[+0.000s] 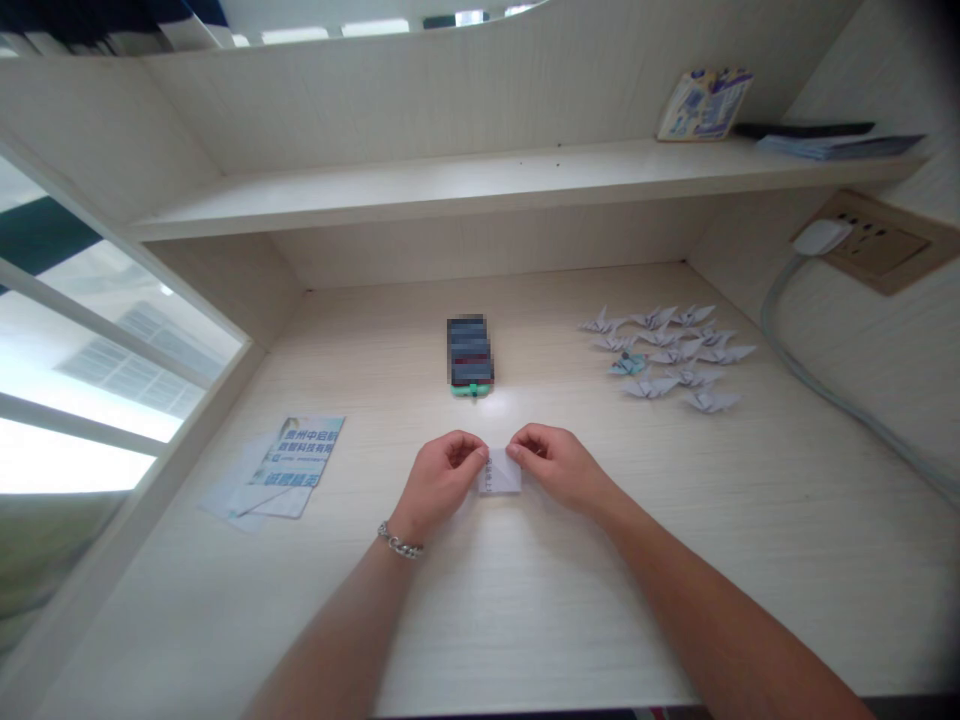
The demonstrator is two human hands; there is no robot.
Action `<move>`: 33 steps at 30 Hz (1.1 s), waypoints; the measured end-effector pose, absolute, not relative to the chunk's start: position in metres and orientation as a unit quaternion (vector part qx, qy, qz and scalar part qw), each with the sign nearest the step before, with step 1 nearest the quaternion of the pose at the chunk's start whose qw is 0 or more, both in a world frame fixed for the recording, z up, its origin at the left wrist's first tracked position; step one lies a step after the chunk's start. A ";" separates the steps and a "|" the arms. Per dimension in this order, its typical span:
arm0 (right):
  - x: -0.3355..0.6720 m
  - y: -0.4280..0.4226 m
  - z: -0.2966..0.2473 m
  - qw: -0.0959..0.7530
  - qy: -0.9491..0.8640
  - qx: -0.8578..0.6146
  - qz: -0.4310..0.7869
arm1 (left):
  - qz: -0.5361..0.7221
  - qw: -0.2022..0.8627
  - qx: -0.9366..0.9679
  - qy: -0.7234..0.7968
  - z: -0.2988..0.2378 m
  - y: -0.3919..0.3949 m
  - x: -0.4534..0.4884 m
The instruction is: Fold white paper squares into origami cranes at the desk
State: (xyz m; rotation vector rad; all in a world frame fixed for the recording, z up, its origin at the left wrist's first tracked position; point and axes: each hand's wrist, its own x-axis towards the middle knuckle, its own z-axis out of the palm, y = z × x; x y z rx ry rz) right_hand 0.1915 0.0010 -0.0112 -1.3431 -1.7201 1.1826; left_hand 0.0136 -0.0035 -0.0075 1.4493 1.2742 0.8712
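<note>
A small folded piece of white paper, with dark print along its left side, is held just over the desk between my two hands. My left hand pinches its upper left edge with thumb and fingers; a chain bracelet is on that wrist. On the upper right corner, my right hand has the same kind of pinch. Several folded paper cranes sit in a group to the right, mostly white, with one bluish crane among them.
A phone with a green cable end lies ahead. Printed sheets rest at left. A shelf spans the back, bearing a packet. At right, a cable runs from a plug in the wall socket.
</note>
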 end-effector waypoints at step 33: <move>0.186 -0.003 -0.008 0.378 -0.630 -0.485 0.474 | 0.378 0.470 0.612 0.512 -0.009 -0.008 0.019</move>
